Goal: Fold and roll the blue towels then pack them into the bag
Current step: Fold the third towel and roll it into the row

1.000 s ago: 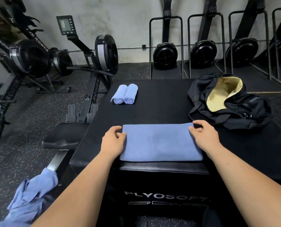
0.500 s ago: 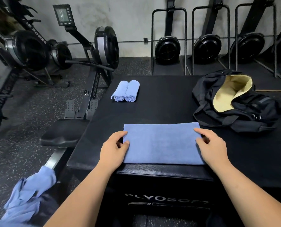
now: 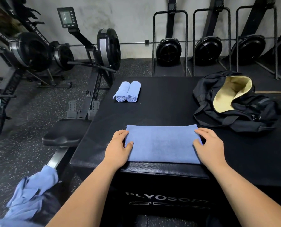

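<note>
Bag [image 3: 244, 112] gapes open, yellow lining showing; hands [image 3: 118, 148] [image 3: 210, 145] pinch folded towel [image 3: 162, 143].

Black plyo box [image 3: 161, 104]: folded towel [image 3: 162, 143], two rolled towels [image 3: 127, 92], bag [image 3: 251, 115].

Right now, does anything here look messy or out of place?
Only the crumpled blue cloth at lower left: it lies bunched beside the box, while the rolled towels and the folded towel lie neat.

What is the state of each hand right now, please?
Left hand: pinching the left end of the folded blue towel, thumb on top.
Right hand: pinching its right end.
</note>
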The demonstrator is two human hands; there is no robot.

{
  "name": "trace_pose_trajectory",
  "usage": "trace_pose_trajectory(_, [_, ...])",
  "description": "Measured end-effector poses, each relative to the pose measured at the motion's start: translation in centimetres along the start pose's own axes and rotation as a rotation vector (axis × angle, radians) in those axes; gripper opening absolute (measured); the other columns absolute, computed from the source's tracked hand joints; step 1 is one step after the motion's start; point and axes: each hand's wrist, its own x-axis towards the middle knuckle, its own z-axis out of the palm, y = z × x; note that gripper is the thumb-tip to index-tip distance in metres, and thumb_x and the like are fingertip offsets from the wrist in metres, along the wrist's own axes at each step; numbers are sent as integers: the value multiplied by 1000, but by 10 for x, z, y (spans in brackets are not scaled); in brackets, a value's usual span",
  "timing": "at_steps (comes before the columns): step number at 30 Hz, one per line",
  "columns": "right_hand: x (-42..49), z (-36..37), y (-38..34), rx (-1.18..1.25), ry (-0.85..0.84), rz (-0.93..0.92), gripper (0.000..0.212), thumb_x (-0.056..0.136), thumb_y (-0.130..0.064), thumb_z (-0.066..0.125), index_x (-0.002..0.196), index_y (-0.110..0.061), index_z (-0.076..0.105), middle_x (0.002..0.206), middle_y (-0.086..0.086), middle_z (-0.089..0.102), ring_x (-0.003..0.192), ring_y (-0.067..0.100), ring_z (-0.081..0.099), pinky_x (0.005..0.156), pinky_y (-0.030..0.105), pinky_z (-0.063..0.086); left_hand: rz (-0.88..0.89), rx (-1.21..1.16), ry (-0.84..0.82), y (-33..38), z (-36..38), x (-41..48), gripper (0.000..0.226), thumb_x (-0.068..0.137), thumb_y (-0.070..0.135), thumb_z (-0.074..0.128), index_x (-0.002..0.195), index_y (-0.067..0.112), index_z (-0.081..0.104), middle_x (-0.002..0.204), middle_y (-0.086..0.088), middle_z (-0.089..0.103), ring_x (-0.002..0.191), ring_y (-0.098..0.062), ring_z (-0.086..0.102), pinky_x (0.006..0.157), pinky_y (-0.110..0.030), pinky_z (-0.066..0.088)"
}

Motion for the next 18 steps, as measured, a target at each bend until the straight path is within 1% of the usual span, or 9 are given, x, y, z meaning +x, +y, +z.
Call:
trace_pose_trajectory(1, [1,0,1,-6,-8,12,40,87,-5,70,126,-12,75,139,-3,62,98,9,58,85,2,34,-3,-3,17,0,0,0,50,98,28,70,146,21,57,147,16,45,107,-9,61,101,-33,50])
trace_pose_trajectory(3, [3,-2,2,-33,-19,21,40,89,-10,69,129,-13,73,146,-1,58,103,13,58,89,16,40,-17,-18,82,5,0,-1,49,97,27,71,144,21,60,149,10,43,98,-11,63,99,-36,52])
trace_pose_trajectory(5, [5,-1,-3,-166,-1,-14,39,93,-16,66,131,-14,72,151,1,54,123,23,53,96,33,45,28,82,221,12,3,-3,44,96,25,69,139,19,64,150,2,44,111,-18,60,100,-40,51])
trace_pose_trajectory(7, [2,6,-23,-311,14,-125,38,96,-23,64,133,-17,70,155,0,52,136,29,45,102,44,48,183,258,295,29,12,-3,42,96,26,66,136,17,66,150,-4,49,124,-27,54,102,-43,49])
trace_pose_trajectory(9, [-3,23,-48,-348,-140,-275,45,101,-36,57,142,-19,63,163,1,44,144,29,39,112,47,43,275,334,142,53,29,1,45,100,31,58,143,17,60,160,-6,45,138,-31,47,110,-45,44])
trace_pose_trajectory(11, [-9,42,-60,-426,-402,-398,65,103,-60,31,156,-26,45,173,-1,23,156,27,23,124,45,27,273,425,-98,68,50,3,55,107,38,46,158,19,41,173,-9,23,157,-32,25,125,-44,26])
trace_pose_trajectory(13, [-10,45,-54,-563,-539,-419,77,98,-76,10,164,-39,24,176,-7,3,162,21,2,129,43,11,241,600,-234,64,56,4,65,110,53,30,168,27,16,177,-5,-1,163,-27,-1,131,-43,6])
trace_pose_trajectory(15, [-6,34,-38,-599,-542,-365,77,97,-79,10,165,-44,12,175,-11,-8,161,18,-10,130,41,1,215,702,-280,50,49,2,73,104,70,15,168,37,0,176,3,-14,162,-22,-15,131,-44,-3])
trace_pose_trajectory(18, [-4,22,-25,-655,-471,-318,76,98,-81,12,165,-46,8,175,-11,-9,161,16,-13,130,41,0,198,754,-257,37,43,0,85,93,82,-1,167,40,-6,175,2,-20,161,-23,-20,131,-44,-5])
